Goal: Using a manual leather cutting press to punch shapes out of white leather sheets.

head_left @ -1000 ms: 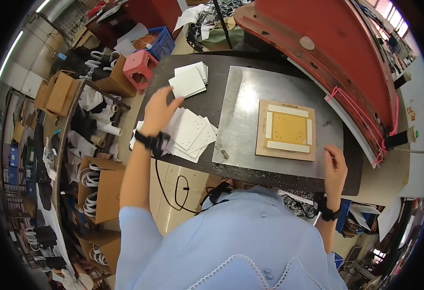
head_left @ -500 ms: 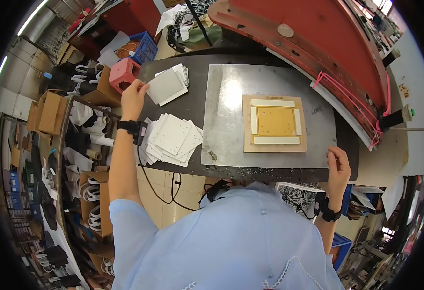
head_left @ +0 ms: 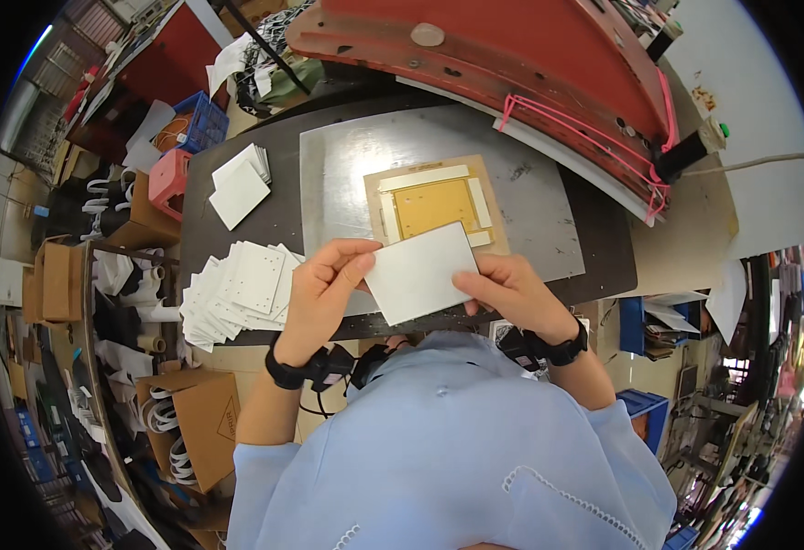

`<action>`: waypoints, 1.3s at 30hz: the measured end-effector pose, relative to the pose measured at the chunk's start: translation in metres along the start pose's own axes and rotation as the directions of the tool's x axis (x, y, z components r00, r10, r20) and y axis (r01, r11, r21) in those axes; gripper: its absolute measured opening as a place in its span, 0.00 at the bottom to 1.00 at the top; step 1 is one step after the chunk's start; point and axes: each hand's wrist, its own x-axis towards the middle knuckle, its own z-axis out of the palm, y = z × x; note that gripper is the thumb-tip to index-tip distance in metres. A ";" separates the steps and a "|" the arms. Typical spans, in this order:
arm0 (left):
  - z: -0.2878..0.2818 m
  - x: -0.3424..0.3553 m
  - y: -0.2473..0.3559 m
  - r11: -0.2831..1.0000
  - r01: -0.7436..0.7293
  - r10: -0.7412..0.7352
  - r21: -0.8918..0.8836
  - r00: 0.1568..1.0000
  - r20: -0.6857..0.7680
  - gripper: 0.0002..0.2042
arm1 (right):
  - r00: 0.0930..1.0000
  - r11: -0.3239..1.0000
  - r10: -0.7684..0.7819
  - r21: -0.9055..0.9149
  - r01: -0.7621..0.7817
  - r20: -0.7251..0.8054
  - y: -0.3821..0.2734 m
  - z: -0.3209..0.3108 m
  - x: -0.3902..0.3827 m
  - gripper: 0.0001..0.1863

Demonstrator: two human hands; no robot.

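Observation:
A plain white square sheet (head_left: 420, 275) is held up between my two hands, above the near side of the metal plate. My left hand (head_left: 329, 284) pinches its left edge, thumb on top. My right hand (head_left: 512, 289) grips the right edge the same way. Partly behind the sheet lies a wooden board (head_left: 379, 188) with a yellow panel (head_left: 434, 203) framed by white strips. To the left, a fanned pile of white sheets with small holes (head_left: 251, 280) lies near the table's front edge. Farther back is a smaller stack of plain white sheets (head_left: 240, 194).
The shiny metal plate (head_left: 333, 165) covers much of the dark table (head_left: 205, 220). A large red machine part (head_left: 512, 55) with pink cord (head_left: 585, 128) overhangs the far right. A pink stool (head_left: 171, 183) and a blue crate (head_left: 202, 124) stand beyond the table's left side.
My left hand has come from the far-left stack to the middle with a plain white sheet. My right hand has moved in from the right and now holds its other edge. The view has shifted.

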 end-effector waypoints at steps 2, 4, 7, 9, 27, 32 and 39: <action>0.024 0.001 -0.003 0.987 -0.035 0.022 -0.159 0.996 -0.084 0.12 | 0.985 0.994 -0.106 -0.036 0.102 -0.138 0.014 -0.004 0.003 0.14; 0.032 -0.001 -0.012 0.982 -0.021 0.002 -0.185 0.995 -0.101 0.13 | 0.954 0.988 -0.152 -0.046 0.145 -0.258 0.018 -0.002 0.002 0.13; 0.034 -0.002 -0.019 0.990 0.112 -0.116 -0.086 0.993 -0.039 0.13 | 0.895 0.978 -0.197 -0.019 0.207 -0.400 0.019 0.014 0.004 0.11; 0.030 -0.003 -0.024 0.973 0.142 -0.141 -0.179 0.990 0.017 0.13 | 0.875 0.950 -0.310 -0.087 0.300 -0.371 0.021 0.013 0.002 0.10; -0.031 0.039 -0.024 0.517 -0.395 0.498 0.760 0.860 0.109 0.18 | 0.882 0.993 -0.120 -0.055 0.106 -0.456 0.025 -0.049 0.053 0.13; 0.019 0.046 -0.043 0.509 -0.437 0.457 0.741 0.867 0.198 0.16 | 0.897 0.993 -0.116 -0.075 0.093 -0.426 0.026 -0.038 0.071 0.11; 0.024 0.051 -0.047 0.476 -0.423 0.441 0.771 0.873 0.207 0.18 | 0.879 0.974 -0.142 -0.222 0.043 -0.456 0.028 -0.035 0.072 0.14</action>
